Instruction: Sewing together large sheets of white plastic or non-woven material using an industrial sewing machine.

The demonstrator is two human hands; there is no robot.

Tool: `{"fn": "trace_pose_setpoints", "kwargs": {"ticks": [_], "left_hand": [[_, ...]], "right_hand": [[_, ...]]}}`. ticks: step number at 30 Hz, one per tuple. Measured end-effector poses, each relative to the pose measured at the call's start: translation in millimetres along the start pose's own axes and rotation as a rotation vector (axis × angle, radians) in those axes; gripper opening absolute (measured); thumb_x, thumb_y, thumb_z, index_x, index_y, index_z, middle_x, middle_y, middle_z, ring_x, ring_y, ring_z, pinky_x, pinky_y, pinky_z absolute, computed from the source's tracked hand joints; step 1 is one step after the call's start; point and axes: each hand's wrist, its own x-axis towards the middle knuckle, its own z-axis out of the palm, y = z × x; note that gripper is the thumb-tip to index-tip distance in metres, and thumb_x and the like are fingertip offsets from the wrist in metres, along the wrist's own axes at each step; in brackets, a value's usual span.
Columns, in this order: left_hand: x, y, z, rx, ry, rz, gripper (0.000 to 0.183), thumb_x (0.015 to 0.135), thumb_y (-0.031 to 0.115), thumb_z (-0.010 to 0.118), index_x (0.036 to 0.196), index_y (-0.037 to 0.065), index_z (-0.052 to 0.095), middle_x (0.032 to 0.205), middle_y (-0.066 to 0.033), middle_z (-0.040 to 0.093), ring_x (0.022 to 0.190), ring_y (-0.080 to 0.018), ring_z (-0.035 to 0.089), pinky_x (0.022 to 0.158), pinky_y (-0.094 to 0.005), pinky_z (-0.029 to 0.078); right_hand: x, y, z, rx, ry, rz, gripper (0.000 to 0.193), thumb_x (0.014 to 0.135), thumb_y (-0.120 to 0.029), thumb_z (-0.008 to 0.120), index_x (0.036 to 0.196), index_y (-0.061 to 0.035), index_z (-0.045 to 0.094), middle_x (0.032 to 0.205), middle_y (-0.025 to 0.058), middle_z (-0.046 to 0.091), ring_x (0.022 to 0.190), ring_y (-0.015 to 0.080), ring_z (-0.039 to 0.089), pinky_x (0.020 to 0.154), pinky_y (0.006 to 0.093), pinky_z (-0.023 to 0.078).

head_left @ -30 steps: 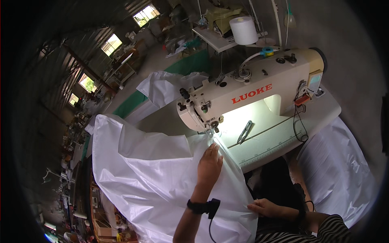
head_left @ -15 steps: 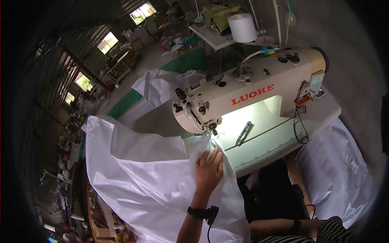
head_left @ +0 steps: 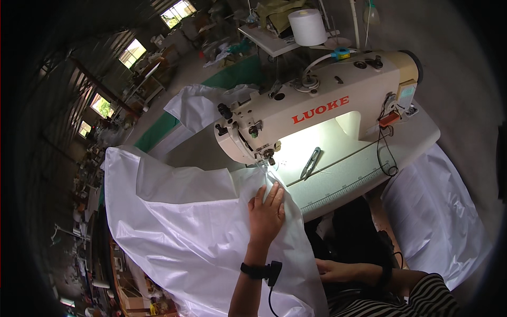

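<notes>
Snips [head_left: 311, 163] on machine bed [head_left: 332, 179], near white sheet [head_left: 185, 227]

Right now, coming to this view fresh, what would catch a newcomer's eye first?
First, the lit industrial sewing machine right of the picture's middle, with thread snips lying beneath its arm. Then the shiny white fabric, spreading from under the machine's head to the lower edge, with the left hand laid on it. A white thread cone stands behind the machine, near the top edge.
</notes>
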Motion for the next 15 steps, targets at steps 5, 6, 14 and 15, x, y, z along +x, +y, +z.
{"fn": "trace_pose_setpoints", "kwargs": {"ticks": [5, 6, 14, 15], "left_hand": [[4.0, 2.4, -6.7, -0.057, -0.012, -0.021, 0.043, 0.089, 0.021, 0.062, 0.131, 0.015, 0.062, 0.140, 0.0015, 0.059, 0.136, -0.0276, 0.045, 0.109, -0.0458, 0.035], [6.5, 3.4, -7.7, -0.059, -0.016, -0.024, 0.043, 0.089, 0.021, 0.062, 0.131, 0.015, 0.062, 0.140, 0.0015, 0.059, 0.136, -0.0276, 0.045, 0.109, -0.0458, 0.035], [13.8, 16.0, 1.6, -0.171, -0.044, -0.229, 0.037, 0.086, 0.015, 0.062, 0.122, 0.006, 0.063, 0.137, -0.0073, 0.059, 0.133, -0.0312, 0.048, 0.110, -0.0496, 0.036], [12.2, 16.8, 3.4, -0.202, -0.017, -0.207, 0.037, 0.086, 0.015, 0.062, 0.122, 0.006, 0.063, 0.137, -0.0073, 0.059, 0.133, -0.0312, 0.048, 0.110, -0.0496, 0.036]], "right_hand": [[-0.5, 9.9, 7.0, -0.363, -0.234, -0.076, 0.064, 0.097, -0.019, 0.064, 0.149, 0.0003, 0.033, 0.140, 0.0148, 0.052, 0.127, 0.0196, 0.051, 0.107, 0.0345, 0.042], [2.9, 13.0, 8.2, -0.361, -0.117, -0.039, 0.055, 0.097, -0.018, 0.063, 0.144, 0.0008, 0.041, 0.135, 0.0142, 0.056, 0.123, 0.0192, 0.054, 0.104, 0.0347, 0.045], [6.4, 18.3, -10.5, -0.312, -0.123, -0.011, 0.032, 0.101, -0.017, 0.058, 0.126, 0.0034, 0.061, 0.118, 0.0075, 0.067, 0.110, 0.0103, 0.058, 0.098, 0.0286, 0.047], [3.0, 15.5, -13.7, -0.316, -0.065, 0.044, 0.032, 0.101, -0.017, 0.058, 0.126, 0.0034, 0.061, 0.118, 0.0075, 0.067, 0.110, 0.0103, 0.058, 0.098, 0.0286, 0.047]]}}
